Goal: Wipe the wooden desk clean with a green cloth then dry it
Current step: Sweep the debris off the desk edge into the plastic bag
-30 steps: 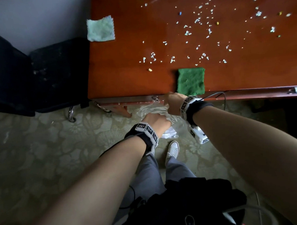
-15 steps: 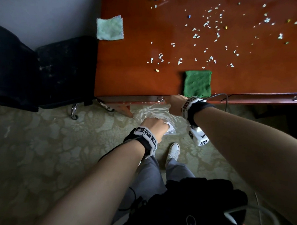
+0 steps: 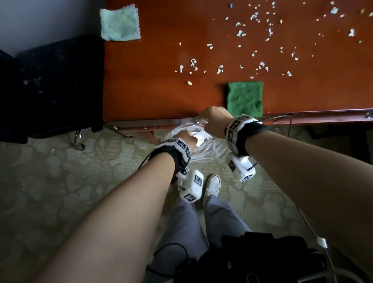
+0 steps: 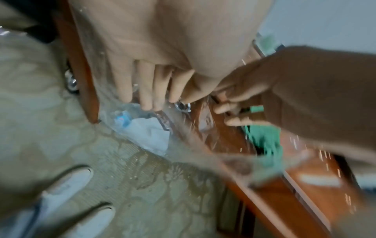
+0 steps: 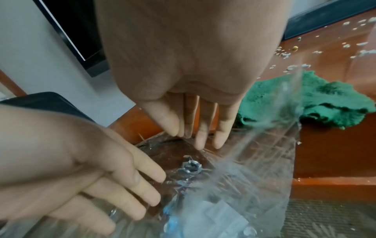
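Note:
The dark green cloth lies crumpled on the wooden desk, right at its front edge. White and coloured crumbs are scattered over the desk behind it. Both hands are just left of the cloth, below the desk edge, at a clear plastic bag that holds white paper scraps. My right hand pinches the bag's rim against the desk edge. My left hand has straight fingers on the bag's film.
A pale green cloth lies at the desk's far left corner. A black chair stands left of the desk on patterned carpet. My white shoe is under the hands. A metal lock fitting sits on the desk front.
My left hand has moved up and forward to the bag's mouth near the desk edge. My right hand has lifted the bag's rim to the edge. The green cloth has not moved.

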